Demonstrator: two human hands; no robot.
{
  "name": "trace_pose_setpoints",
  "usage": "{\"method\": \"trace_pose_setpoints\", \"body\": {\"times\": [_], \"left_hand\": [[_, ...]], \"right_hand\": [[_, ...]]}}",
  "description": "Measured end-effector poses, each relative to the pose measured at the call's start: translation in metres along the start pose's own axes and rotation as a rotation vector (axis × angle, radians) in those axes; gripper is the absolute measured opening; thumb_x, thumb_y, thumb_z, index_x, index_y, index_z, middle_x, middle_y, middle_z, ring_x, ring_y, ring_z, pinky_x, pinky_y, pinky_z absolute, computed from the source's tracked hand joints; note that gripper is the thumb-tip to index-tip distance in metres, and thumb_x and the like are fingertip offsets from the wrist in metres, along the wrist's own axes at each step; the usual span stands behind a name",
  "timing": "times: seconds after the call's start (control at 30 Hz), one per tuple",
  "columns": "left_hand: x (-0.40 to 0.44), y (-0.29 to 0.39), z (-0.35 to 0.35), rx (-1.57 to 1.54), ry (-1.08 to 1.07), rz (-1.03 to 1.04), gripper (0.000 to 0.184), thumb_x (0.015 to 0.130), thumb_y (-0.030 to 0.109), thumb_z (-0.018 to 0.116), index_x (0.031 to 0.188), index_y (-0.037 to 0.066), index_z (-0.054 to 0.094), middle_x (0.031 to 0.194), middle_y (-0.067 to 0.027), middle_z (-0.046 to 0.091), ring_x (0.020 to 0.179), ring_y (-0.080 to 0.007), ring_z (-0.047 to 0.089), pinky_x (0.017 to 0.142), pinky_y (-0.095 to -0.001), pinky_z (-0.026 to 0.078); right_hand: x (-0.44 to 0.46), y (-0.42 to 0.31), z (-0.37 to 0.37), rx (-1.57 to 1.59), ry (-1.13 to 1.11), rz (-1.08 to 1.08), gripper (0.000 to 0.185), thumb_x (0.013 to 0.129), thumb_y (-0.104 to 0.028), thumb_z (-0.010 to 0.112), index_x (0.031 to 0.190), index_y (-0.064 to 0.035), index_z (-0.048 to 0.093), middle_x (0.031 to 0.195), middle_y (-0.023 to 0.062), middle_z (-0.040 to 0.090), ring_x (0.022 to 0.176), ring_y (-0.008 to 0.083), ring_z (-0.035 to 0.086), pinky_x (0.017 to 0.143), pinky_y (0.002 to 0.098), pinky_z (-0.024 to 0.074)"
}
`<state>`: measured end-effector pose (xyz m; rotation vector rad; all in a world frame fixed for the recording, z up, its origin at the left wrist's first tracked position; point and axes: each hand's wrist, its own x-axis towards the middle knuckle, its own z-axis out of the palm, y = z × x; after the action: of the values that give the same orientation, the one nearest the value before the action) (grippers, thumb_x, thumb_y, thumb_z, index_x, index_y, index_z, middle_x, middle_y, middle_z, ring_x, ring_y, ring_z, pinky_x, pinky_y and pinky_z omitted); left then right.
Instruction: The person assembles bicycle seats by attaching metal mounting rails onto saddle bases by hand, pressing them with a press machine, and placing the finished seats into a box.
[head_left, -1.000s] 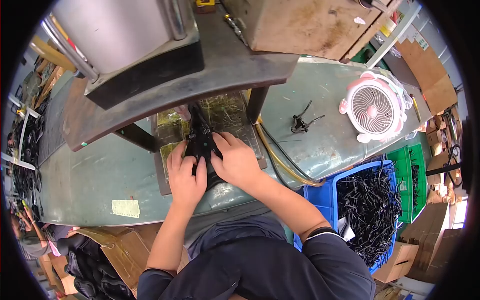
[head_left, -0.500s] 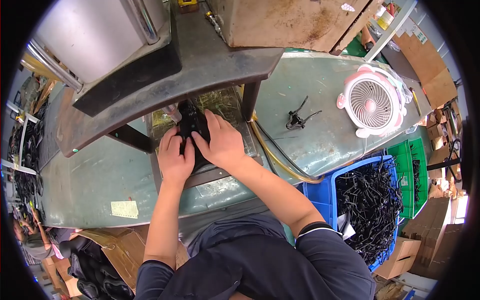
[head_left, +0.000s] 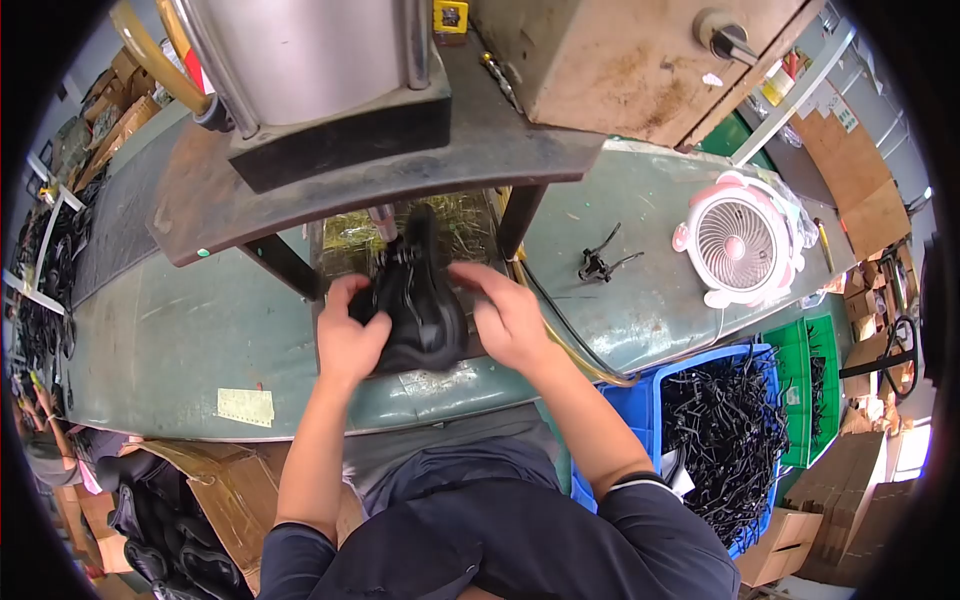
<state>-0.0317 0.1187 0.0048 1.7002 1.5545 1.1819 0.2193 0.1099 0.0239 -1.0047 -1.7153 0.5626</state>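
A black bicycle saddle [head_left: 425, 315] lies underside up, its narrow nose reaching in below the metal press frame [head_left: 370, 185]. My left hand [head_left: 350, 335] is at its left edge, thumb and fingers curved around the rim. To the right, my right hand [head_left: 505, 315] is spread, its fingers apart near the saddle's right side. The press rod [head_left: 382, 222] points down beside the saddle's nose, over a base plate [head_left: 460, 222] covered with yellowish tape. Where the left fingertips meet the saddle is partly hidden.
A black metal clamp part [head_left: 597, 265] lies on the green table [head_left: 170, 340]. Beyond it stands a pink and white fan [head_left: 733, 247]. A blue bin [head_left: 648, 400] of black parts and a green crate [head_left: 797, 400] are at right. Hoses run right of the press; a cardboard box [head_left: 225, 495] holds saddles.
The saddle's wide end has come into view between my hands. My right hand has moved right and opened away from it. The camera view has shifted.
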Motion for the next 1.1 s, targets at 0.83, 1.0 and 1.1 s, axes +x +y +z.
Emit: {"method": "trace_pose_setpoints", "body": {"times": [0.83,1.0,1.1], "left_hand": [[-0.134,-0.075,-0.28,0.351,0.418,-0.146,0.025,0.106,0.008,0.06,0.125,-0.007,0.063,0.112,-0.0171,0.072,0.104,-0.0288,0.069,0.093,-0.0393,0.054],[-0.26,-0.157,-0.383,1.378,0.448,-1.051,0.061,0.098,0.031,0.072,0.144,-0.002,0.051,0.144,-0.0231,0.057,0.128,-0.0437,0.056,0.108,-0.0526,0.045],[-0.344,-0.249,-0.436,1.5,0.201,-1.266,0.061,0.096,0.046,0.067,0.135,0.0,0.058,0.132,-0.0268,0.066,0.12,-0.0432,0.067,0.1,-0.0536,0.055]], "right_hand": [[0.036,0.061,-0.129,-0.492,-0.059,0.304,0.046,0.081,-0.018,0.073,0.123,-0.0025,0.07,0.137,0.0227,0.061,0.121,0.042,0.062,0.109,0.0519,0.0473],[-0.018,0.06,-0.107,-1.002,-0.236,-0.017,0.044,0.073,-0.001,0.065,0.116,-0.007,0.073,0.131,0.0186,0.067,0.128,0.035,0.06,0.108,0.0449,0.0495],[-0.018,0.086,-0.116,-0.939,-0.107,0.044,0.041,0.075,0.004,0.062,0.113,-0.0068,0.073,0.13,0.0185,0.067,0.123,0.0362,0.064,0.103,0.0422,0.0538]]}}
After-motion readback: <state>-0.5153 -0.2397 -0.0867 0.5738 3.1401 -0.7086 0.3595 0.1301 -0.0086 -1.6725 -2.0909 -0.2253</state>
